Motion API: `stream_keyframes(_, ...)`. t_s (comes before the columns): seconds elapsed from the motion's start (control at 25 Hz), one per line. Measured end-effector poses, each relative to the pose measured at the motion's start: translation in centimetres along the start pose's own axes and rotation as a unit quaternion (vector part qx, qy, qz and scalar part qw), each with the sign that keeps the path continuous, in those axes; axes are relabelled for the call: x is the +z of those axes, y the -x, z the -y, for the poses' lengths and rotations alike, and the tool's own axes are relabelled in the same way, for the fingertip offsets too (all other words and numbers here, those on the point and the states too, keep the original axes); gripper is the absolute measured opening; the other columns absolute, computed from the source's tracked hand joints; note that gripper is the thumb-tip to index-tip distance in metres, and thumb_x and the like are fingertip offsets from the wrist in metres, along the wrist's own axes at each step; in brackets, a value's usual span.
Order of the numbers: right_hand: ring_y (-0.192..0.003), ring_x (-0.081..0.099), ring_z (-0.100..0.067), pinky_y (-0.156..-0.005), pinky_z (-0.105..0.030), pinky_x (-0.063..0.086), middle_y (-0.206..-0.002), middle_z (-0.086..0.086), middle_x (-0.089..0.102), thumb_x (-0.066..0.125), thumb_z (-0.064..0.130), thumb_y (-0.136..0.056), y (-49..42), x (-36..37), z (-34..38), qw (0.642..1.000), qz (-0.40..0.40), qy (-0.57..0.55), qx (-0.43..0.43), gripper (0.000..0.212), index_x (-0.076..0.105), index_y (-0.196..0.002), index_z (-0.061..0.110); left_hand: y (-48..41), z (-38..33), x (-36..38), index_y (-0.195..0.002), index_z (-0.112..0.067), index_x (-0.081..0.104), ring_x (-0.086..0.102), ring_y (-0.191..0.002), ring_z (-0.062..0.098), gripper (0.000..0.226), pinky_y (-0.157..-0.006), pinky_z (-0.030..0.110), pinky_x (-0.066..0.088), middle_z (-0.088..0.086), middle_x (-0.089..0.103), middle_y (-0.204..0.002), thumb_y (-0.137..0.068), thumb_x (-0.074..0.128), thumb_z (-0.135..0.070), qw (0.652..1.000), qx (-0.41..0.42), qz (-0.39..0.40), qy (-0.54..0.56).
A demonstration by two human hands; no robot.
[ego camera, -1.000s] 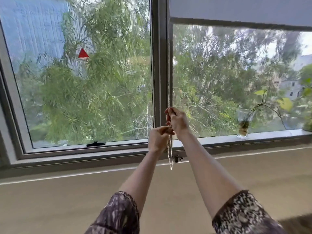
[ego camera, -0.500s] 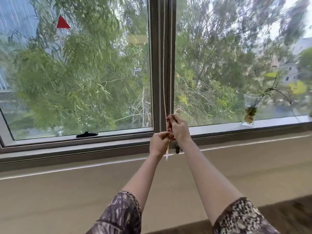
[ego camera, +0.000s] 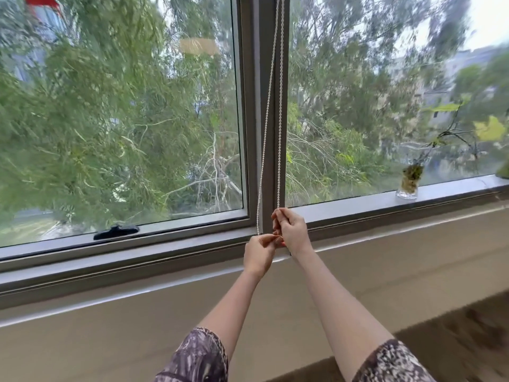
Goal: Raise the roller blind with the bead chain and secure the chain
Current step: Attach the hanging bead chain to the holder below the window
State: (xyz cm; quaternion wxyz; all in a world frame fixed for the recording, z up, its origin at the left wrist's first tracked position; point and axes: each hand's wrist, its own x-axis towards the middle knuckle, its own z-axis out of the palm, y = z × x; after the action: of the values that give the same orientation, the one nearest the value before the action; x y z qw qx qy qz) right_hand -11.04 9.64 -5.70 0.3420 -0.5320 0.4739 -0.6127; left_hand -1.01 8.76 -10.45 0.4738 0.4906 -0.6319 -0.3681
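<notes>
A white bead chain [ego camera: 279, 111] hangs in two strands down the grey centre post of the window. My right hand [ego camera: 292, 232] is closed around the right strand, just above the lower window frame. My left hand [ego camera: 259, 252] pinches the bottom of the left strand with thumb and fingertips, right beside the right hand. The chain's lower loop and any hook are hidden behind my hands. The roller blind itself is out of view above.
A grey window sill [ego camera: 358, 208] runs under the glass. A small glass vase with a plant cutting [ego camera: 409, 183] stands on the sill at the right. A black window handle [ego camera: 117, 232] lies on the left frame. A beige wall is below.
My view has tilted down, so the blind's bottom edge has left the frame. Both hands have moved lower with the chain, to the lower window frame. The loop hanging below them is hidden now.
</notes>
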Motion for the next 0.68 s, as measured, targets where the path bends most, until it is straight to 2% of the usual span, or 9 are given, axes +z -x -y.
stream_keyframes(0.08,-0.048,0.043,-0.011,-0.039,-0.022,0.034,-0.059,-0.001,0.051,0.048,0.019,-0.097,-0.7,0.4,-1.5,1.0,-0.004,0.01,0.01,0.029,0.061,-0.072,0.018,-1.0,1.2,-0.2,-0.081,-0.018,0.078,0.054,-0.059,-0.006,0.013,-0.064,0.028,0.043,0.011,0.077,-0.085,-0.085,0.072,-0.029,1.0,-0.01,0.009,-0.009)
stream_keyframes(0.2,-0.049,0.045,-0.014,-0.04,-0.023,0.035,-0.06,-0.002,0.053,0.048,0.02,-0.097,-1.8,1.1,-3.6,0.999,-0.013,0.031,0.022,0.027,0.061,-0.074,0.017,-2.4,3.0,-0.6,-0.088,-0.015,0.079,0.068,-0.082,0.011,0.01,-0.083,0.037,0.053,0.006,0.079,-0.09,-0.083,0.074,-0.022,1.0,-0.017,0.023,-0.001)
stream_keyframes(0.28,-0.049,0.045,-0.015,-0.042,-0.026,0.035,-0.059,-0.001,0.053,0.049,0.02,-0.097,-2.3,1.5,-4.6,0.999,-0.02,0.042,0.028,0.027,0.061,-0.073,0.017,-3.1,4.0,-0.8,-0.09,-0.014,0.079,0.069,-0.084,0.013,0.01,-0.089,0.041,0.056,0.005,0.078,-0.091,-0.082,0.073,-0.015,0.999,-0.027,0.033,0.009)
stream_keyframes(0.44,-0.059,0.049,-0.019,-0.058,-0.04,0.046,-0.059,0.0,0.054,0.049,0.017,-0.097,-2.8,2.3,-7.1,0.998,-0.029,0.04,0.036,0.028,0.061,-0.072,0.019,-4.4,5.6,-1.2,-0.092,-0.017,0.078,0.069,-0.085,0.009,0.013,-0.092,0.041,0.055,0.003,0.078,-0.091,-0.083,0.07,-0.013,0.999,-0.031,0.039,0.016)
stream_keyframes(0.52,-0.062,0.051,-0.017,-0.067,-0.041,0.05,-0.061,0.001,0.055,0.049,0.013,-0.097,-2.7,2.7,-8.5,0.998,-0.03,0.023,0.05,0.027,0.062,-0.074,0.016,-4.9,6.2,-1.2,-0.096,-0.016,0.078,0.071,-0.094,0.015,0.015,-0.094,0.041,0.055,0.004,0.078,-0.096,-0.085,0.068,-0.015,0.999,-0.038,0.029,0.021)
stream_keyframes(0.6,-0.063,0.05,-0.017,-0.069,-0.04,0.048,-0.062,0.0,0.054,0.048,0.01,-0.097,-2.7,2.9,-10.1,0.998,-0.029,0.018,0.06,0.025,0.061,-0.075,0.011,-5.2,6.7,-1.0,-0.099,-0.017,0.077,0.072,-0.097,0.017,0.018,-0.095,0.039,0.054,0.003,0.078,-0.098,-0.087,0.064,-0.012,0.999,-0.039,0.012,0.016)
stream_keyframes(0.68,-0.069,0.052,-0.021,-0.072,-0.044,0.05,-0.068,-0.01,0.06,0.049,0.01,-0.097,-2.9,2.9,-11.5,0.997,-0.027,0.023,0.073,0.022,0.063,-0.081,0.004,-5.5,7.2,-0.6,-0.102,-0.016,0.076,0.072,-0.096,0.019,0.023,-0.095,0.041,0.054,0.003,0.078,-0.099,-0.087,0.061,-0.008,0.998,-0.043,0.0,0.044)
